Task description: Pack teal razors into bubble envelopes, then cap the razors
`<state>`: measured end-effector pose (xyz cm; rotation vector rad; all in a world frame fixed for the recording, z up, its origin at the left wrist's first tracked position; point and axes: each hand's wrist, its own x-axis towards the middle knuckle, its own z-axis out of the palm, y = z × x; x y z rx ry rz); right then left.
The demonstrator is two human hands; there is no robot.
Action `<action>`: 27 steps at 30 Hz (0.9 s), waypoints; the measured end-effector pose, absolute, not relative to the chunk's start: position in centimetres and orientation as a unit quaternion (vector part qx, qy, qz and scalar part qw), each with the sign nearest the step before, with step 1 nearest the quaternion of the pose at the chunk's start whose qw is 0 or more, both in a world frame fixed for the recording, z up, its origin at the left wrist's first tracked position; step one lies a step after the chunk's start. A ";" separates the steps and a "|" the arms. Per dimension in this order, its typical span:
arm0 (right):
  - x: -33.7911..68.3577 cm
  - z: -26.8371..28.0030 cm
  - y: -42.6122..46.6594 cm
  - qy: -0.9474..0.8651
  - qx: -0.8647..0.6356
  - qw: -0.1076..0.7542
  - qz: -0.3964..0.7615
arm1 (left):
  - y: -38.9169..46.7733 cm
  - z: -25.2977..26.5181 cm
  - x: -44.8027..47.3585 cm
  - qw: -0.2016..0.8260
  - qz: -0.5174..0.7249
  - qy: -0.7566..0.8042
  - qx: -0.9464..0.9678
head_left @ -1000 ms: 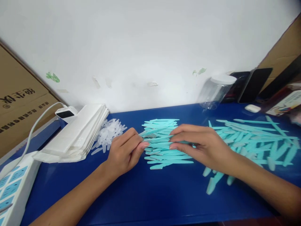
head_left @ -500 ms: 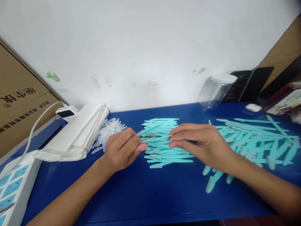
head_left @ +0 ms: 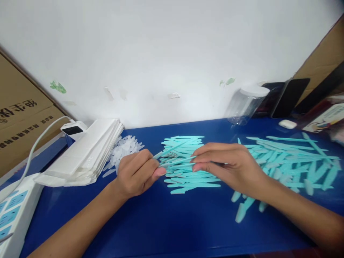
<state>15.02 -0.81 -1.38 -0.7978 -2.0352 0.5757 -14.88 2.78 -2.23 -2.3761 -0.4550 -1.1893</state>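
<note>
Between my two hands stretches a teal eyebrow razor (head_left: 181, 164), held level above the table. My left hand (head_left: 139, 172) is closed in a pinch at its left end, where the fingers hide the tip. With thumb and fingertips pressed together, my right hand (head_left: 225, 165) grips the other end. Just behind and below them lies a stack of teal eyebrow razors (head_left: 195, 181), laid roughly side by side. Close to my left hand is a heap of small translucent blade covers (head_left: 126, 145). A looser pile of teal razors (head_left: 292, 161) spreads beyond my right wrist.
White paper-like sleeves (head_left: 80, 150) are stacked at left, beside a white device (head_left: 73, 129) on a cable and a power strip (head_left: 18, 211). A clear jar (head_left: 245, 105), a dark phone (head_left: 290, 98) and a white earbud case (head_left: 287, 124) stand along the back right.
Both hands keep nearly the same pose on the razor. The whole view has shifted very slightly; no pile has visibly changed.
</note>
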 end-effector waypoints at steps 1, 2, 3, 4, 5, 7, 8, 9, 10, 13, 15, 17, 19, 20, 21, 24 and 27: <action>15.5 -1.3 -0.5 -0.811 -0.327 0.434 0.216 | 3.1 -2.1 -15.4 0.224 -0.442 -0.176 -0.851; 16.0 -1.3 0.0 -0.805 -0.340 0.446 0.195 | 3.5 -1.9 -16.0 0.230 -0.460 -0.189 -0.836; 16.6 -1.2 0.5 -0.794 -0.359 0.460 0.172 | 3.9 -1.7 -16.7 0.236 -0.487 -0.208 -0.815; 17.2 -1.2 1.0 -0.781 -0.381 0.472 0.147 | 4.4 -1.3 -17.4 0.249 -0.515 -0.227 -0.788; 17.7 -1.2 1.5 -0.771 -0.400 0.480 0.127 | 4.8 -1.0 -18.0 0.255 -0.531 -0.244 -0.771; 18.2 -1.6 2.3 -0.772 -0.412 0.473 0.103 | 5.6 -0.3 -19.0 0.250 -0.553 -0.267 -0.748; 18.2 -1.8 2.5 -0.783 -0.405 0.462 0.095 | 5.8 0.0 -19.2 0.244 -0.557 -0.273 -0.745; 18.1 -2.2 2.7 -0.798 -0.393 0.449 0.087 | 6.0 0.1 -19.3 0.243 -0.557 -0.278 -0.744; 17.8 -2.6 2.8 -0.812 -0.382 0.435 0.076 | 6.1 0.2 -19.3 0.248 -0.555 -0.273 -0.746; 17.0 -3.8 2.9 -0.838 -0.374 0.395 0.046 | 6.0 0.2 -18.9 0.286 -0.548 -0.247 -0.746; 16.8 -4.2 3.0 -0.844 -0.386 0.370 0.043 | 5.8 0.1 -18.7 0.296 -0.545 -0.230 -0.750; 16.9 -4.3 3.1 -0.847 -0.403 0.343 0.056 | 5.5 0.0 -18.6 0.290 -0.534 -0.244 -0.756; 17.1 -4.1 3.1 -0.852 -0.412 0.316 0.069 | 5.3 0.0 -18.5 0.283 -0.527 -0.251 -0.761; 17.2 -3.9 3.1 -0.855 -0.413 0.304 0.071 | 5.2 0.0 -18.5 0.279 -0.524 -0.256 -0.763; 17.3 -3.6 3.0 -0.858 -0.414 0.296 0.070 | 5.1 0.0 -18.5 0.276 -0.523 -0.259 -0.764; 17.8 -2.8 2.8 -0.856 -0.423 0.292 0.061 | 5.2 -0.1 -18.5 0.271 -0.519 -0.251 -0.771; 18.2 -1.9 2.7 -0.836 -0.442 0.318 0.074 | 5.3 -0.4 -18.1 0.226 -0.510 -0.249 -0.792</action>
